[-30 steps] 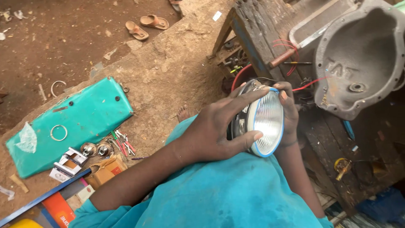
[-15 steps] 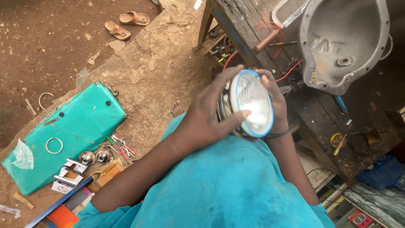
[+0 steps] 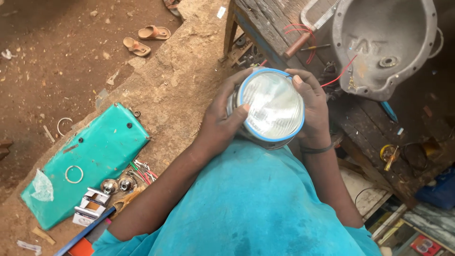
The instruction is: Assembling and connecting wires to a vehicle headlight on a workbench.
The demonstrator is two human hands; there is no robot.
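Blue-rimmed, round glass headlamp sat clasped between your 2 hands, left hand gripping its chrome side, right hand wrapped around the opposite rim, above your lap beside the dark wooden counter.

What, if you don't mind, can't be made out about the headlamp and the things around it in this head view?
- Back of the round headlamp: hidden by its own glass front and by the left hand and right hand.
- Where the red wire ends: it passes behind the right hand.
- Grey metal housing: cut off by the top edge.
- Small parts beside the green panel: too small to identify.
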